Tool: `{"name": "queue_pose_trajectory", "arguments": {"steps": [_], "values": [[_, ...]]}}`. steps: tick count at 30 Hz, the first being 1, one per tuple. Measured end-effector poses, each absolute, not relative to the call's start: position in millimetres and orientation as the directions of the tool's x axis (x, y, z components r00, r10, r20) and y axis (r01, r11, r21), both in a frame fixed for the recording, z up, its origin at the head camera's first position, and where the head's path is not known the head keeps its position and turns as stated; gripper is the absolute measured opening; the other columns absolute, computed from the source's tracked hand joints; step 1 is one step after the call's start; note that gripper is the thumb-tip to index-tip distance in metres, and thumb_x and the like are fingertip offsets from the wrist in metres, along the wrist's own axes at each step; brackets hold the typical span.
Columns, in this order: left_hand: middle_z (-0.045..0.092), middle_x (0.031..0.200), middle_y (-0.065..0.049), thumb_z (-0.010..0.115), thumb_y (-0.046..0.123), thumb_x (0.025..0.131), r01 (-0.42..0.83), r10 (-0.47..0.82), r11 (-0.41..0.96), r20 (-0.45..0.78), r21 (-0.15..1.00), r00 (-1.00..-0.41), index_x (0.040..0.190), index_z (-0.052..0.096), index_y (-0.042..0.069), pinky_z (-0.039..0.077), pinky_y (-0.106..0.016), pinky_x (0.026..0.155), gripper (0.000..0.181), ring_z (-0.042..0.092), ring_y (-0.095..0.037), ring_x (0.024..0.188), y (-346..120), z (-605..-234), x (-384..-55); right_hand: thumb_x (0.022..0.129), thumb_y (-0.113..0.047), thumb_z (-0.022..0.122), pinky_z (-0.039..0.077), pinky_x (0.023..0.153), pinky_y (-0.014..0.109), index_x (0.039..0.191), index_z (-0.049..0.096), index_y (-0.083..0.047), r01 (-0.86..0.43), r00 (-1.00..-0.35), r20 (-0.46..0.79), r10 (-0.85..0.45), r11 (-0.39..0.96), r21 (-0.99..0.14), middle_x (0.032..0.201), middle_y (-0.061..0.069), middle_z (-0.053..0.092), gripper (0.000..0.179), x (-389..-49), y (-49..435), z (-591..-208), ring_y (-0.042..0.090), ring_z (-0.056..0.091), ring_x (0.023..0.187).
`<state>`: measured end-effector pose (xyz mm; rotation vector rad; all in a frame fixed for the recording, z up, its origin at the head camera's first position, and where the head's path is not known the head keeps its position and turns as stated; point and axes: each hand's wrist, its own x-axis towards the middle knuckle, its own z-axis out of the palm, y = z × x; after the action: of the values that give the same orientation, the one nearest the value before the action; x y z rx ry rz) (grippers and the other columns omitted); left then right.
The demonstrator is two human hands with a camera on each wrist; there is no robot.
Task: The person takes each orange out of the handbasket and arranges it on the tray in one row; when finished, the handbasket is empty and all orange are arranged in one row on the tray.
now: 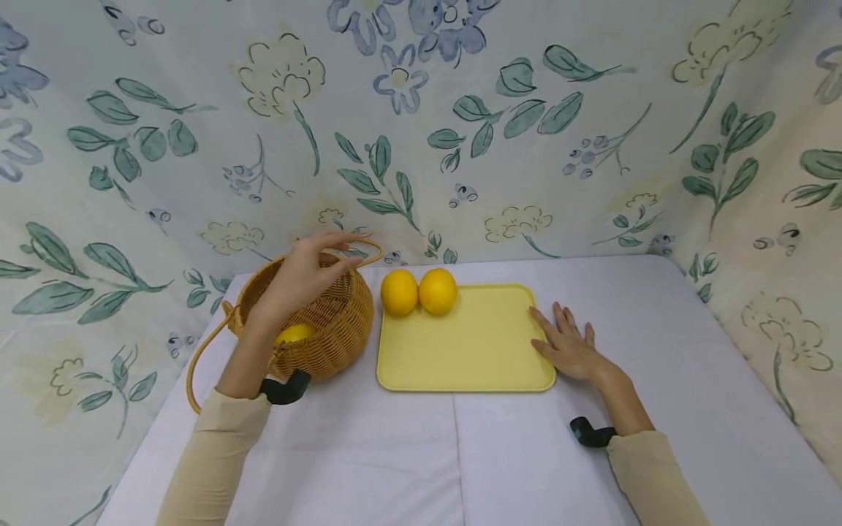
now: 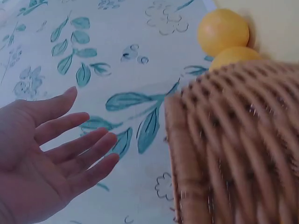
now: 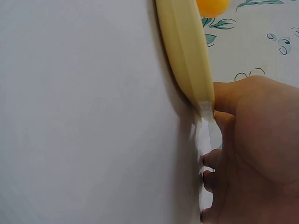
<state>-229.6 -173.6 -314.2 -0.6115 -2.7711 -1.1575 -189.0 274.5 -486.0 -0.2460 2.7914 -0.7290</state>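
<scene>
Above the mouth of a round wicker basket (image 1: pixel 349 321) hovers my left hand (image 1: pixel 305 277), its fingers extended and nothing held. In the left wrist view that hand (image 2: pixel 60 158) is palm visible, fingers spread, beside the woven basket wall (image 2: pixel 233 140). Part of a yellow fruit (image 1: pixel 296 333) shows inside the basket; the rest is hidden. Two round yellow-orange fruits (image 1: pixel 399 292) sit side by side at the back left of a pale yellow tray (image 1: pixel 467 351). My right hand (image 1: pixel 571 347) rests at the tray's right edge, fingers spread, with the thumb on the rim.
A white cloth covers the table (image 1: pixel 395 453). Behind it hangs a floral curtain (image 1: pixel 421 183). The basket's thin handles stick out, one (image 1: pixel 197 365) toward the front left and another (image 1: pixel 376 252) at the back right, near my left fingertips.
</scene>
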Motion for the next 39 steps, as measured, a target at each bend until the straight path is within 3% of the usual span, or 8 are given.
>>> {"name": "queue_pose_trajectory", "arguments": {"steps": [4,10,14,20,23,28,33,39], "values": [[0.065,0.138,-0.019,0.064,0.025,0.104,0.322,0.349,0.638,0.11,0.7,-0.931,0.145,0.06,0.01,0.055,-0.053,0.103,0.044,0.065,-0.037,0.125,-209,-307,-235,0.109,-0.039,0.045,-0.017,0.114,0.08,0.166,0.017,-0.013,-0.103,-0.956,-0.189,-0.223,0.863,-0.495,0.167,0.037,-0.009,0.068,-189,275,-487,0.059,-0.01,0.154],[0.066,0.14,-0.014,0.063,0.03,0.105,0.289,0.414,0.654,-0.011,0.699,-0.91,0.14,0.065,0.01,0.052,-0.051,0.107,0.04,0.063,-0.033,0.129,-248,-308,-251,0.109,-0.04,0.045,-0.018,0.114,0.079,0.166,0.017,-0.013,-0.108,-0.957,-0.183,-0.226,0.861,-0.498,0.167,0.036,-0.01,0.069,-189,275,-488,0.058,-0.011,0.154],[0.066,0.14,-0.013,0.064,0.03,0.104,0.295,0.491,0.682,-0.121,0.669,-0.863,0.138,0.067,0.012,0.051,-0.052,0.107,0.038,0.062,-0.033,0.129,-266,-314,-263,0.109,-0.039,0.045,-0.018,0.114,0.08,0.166,0.017,-0.013,-0.108,-0.958,-0.179,-0.225,0.859,-0.501,0.167,0.037,-0.009,0.068,-189,275,-487,0.059,-0.011,0.154],[0.056,0.153,-0.012,0.067,0.033,0.102,0.256,0.545,0.739,-0.33,0.623,-0.77,0.144,0.062,0.017,0.046,-0.056,0.113,0.046,0.046,-0.037,0.146,-278,-321,-274,0.109,-0.039,0.045,-0.017,0.113,0.08,0.166,0.017,-0.013,-0.114,-0.958,-0.174,-0.229,0.858,-0.502,0.167,0.038,-0.009,0.068,-189,275,-488,0.06,-0.01,0.153],[0.054,0.155,-0.014,0.066,0.027,0.102,0.227,0.556,0.75,-0.407,0.621,-0.725,0.146,0.06,0.013,0.047,-0.055,0.114,0.046,0.049,-0.039,0.144,-279,-321,-279,0.109,-0.039,0.045,-0.017,0.113,0.081,0.166,0.017,-0.013,-0.12,-0.957,-0.17,-0.233,0.856,-0.502,0.167,0.038,-0.009,0.068,-189,275,-488,0.06,-0.01,0.153],[0.055,0.153,-0.016,0.066,0.022,0.102,0.209,0.564,0.76,-0.466,0.615,-0.681,0.145,0.06,0.01,0.046,-0.054,0.115,0.045,0.054,-0.039,0.14,-281,-314,-289,0.109,-0.041,0.044,-0.017,0.114,0.08,0.166,0.017,-0.014,-0.113,-0.957,-0.176,-0.229,0.858,-0.501,0.167,0.037,-0.009,0.068,-190,275,-488,0.059,-0.01,0.154],[0.061,0.147,-0.013,0.068,0.029,0.101,0.227,0.547,0.794,-0.5,0.564,-0.671,0.14,0.065,0.014,0.05,-0.053,0.111,0.042,0.056,-0.036,0.136,-280,-304,-297,0.109,-0.042,0.045,-0.017,0.114,0.079,0.166,0.017,-0.014,-0.104,-0.959,-0.183,-0.219,0.865,-0.491,0.168,0.036,-0.009,0.069,-190,274,-488,0.058,-0.011,0.154],[0.061,0.145,-0.014,0.067,0.03,0.101,0.205,0.529,0.814,-0.547,0.544,-0.649,0.14,0.066,0.014,0.056,-0.045,0.104,0.042,0.06,-0.029,0.128,-279,-306,-311,0.109,-0.041,0.045,-0.016,0.115,0.08,0.166,0.017,-0.014,-0.108,-0.96,-0.175,-0.22,0.863,-0.493,0.168,0.036,-0.008,0.068,-189,275,-489,0.058,-0.01,0.154]]}}
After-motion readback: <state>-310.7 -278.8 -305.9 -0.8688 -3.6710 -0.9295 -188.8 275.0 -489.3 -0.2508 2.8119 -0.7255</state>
